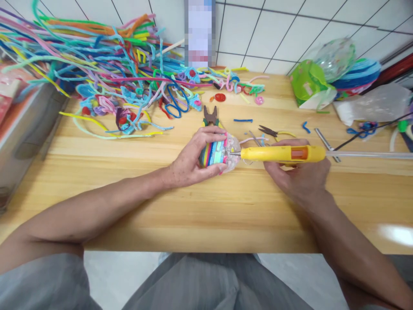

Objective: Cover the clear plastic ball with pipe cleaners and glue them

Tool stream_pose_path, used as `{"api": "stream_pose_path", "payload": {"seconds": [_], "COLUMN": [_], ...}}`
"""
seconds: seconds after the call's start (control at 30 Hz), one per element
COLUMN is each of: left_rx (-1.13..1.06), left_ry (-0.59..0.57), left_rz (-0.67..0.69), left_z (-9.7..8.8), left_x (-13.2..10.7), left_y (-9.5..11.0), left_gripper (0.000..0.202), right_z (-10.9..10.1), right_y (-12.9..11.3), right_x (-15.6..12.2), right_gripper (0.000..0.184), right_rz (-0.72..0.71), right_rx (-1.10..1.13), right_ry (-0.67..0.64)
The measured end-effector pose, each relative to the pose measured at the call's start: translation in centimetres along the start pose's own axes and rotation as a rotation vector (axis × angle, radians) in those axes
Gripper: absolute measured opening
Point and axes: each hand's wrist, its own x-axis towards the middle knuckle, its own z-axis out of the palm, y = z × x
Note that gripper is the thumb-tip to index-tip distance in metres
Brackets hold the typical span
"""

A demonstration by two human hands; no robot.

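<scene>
My left hand point(193, 157) is closed around a small rounded craft piece point(214, 154) wrapped in rainbow-coloured pipe cleaners, with a clear plastic end facing right. In my right hand point(300, 176) is a yellow hot glue gun point(274, 153), held level. Its metal nozzle points left and meets or nearly meets the clear end; I cannot tell if they touch. A glue stick point(364, 154) sticks out of the gun's back. Just beyond my left hand lie pliers point(211, 115) with dark jaws. Small scissors point(268, 131) rest behind the gun, their handles partly hidden.
A large heap of coloured pipe cleaners point(106, 64) covers the back left. A phone-like screen point(198, 32) leans on the tiled wall. At back right stand a green packet point(309, 84) and a clear plastic bag point(377, 103). A metal rod point(325, 144) and a black cord point(364, 134) lie right.
</scene>
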Motion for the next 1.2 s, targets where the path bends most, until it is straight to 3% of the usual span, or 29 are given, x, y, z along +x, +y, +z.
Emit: {"api": "stream_pose_path", "payload": {"seconds": [0.73,1.03,1.2], "left_rx": [0.007,0.007,0.003], "left_ry": [-0.009,-0.001,0.004], "left_rz": [0.005,0.019,-0.008], "left_z": [-0.1,0.0,0.1], "left_x": [0.2,0.2,0.1], "left_y": [0.2,0.0,0.0], "left_gripper": [0.063,0.063,0.062], "right_z": [-0.2,-0.3,-0.8], "right_y": [-0.2,-0.7,-1.0], "right_x": [0.2,0.3,0.5], "right_gripper": [0.022,0.021,0.026], "right_rz": [-0.016,0.007,0.033], "right_rx": [-0.04,0.006,0.145], "right_ry": [-0.014,-0.047,-0.054]}}
